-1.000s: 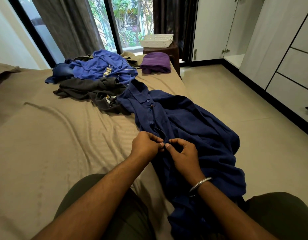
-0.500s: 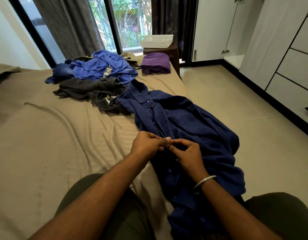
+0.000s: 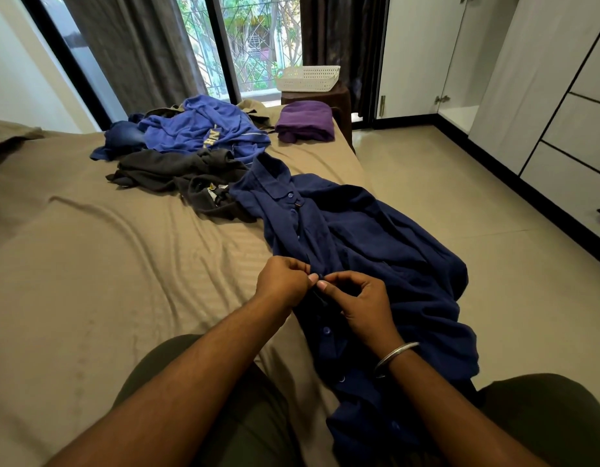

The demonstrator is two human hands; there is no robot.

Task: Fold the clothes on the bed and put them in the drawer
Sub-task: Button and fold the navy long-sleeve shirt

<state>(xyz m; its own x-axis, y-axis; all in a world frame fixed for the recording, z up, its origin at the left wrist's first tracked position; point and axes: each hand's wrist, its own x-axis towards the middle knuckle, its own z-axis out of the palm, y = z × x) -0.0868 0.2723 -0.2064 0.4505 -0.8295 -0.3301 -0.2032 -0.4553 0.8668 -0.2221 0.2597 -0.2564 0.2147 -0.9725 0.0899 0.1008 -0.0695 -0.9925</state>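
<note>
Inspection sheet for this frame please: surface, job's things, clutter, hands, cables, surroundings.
Surface: bed with a wrinkled tan sheet.
Job's things: navy shirt spread out unfolded; blue garment and dark grey garment heaped; purple garment folded.
Clutter: nothing seen.
Hands: left hand and right hand both pinch the navy shirt's button placket.
Cables: nothing seen.
Surroundings: white basket on a brown stool; wardrobe drawers shut.

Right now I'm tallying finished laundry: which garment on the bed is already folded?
The purple garment at the bed's far corner, a neat folded stack. The navy shirt, bright blue top and dark grey clothes lie crumpled.
</note>
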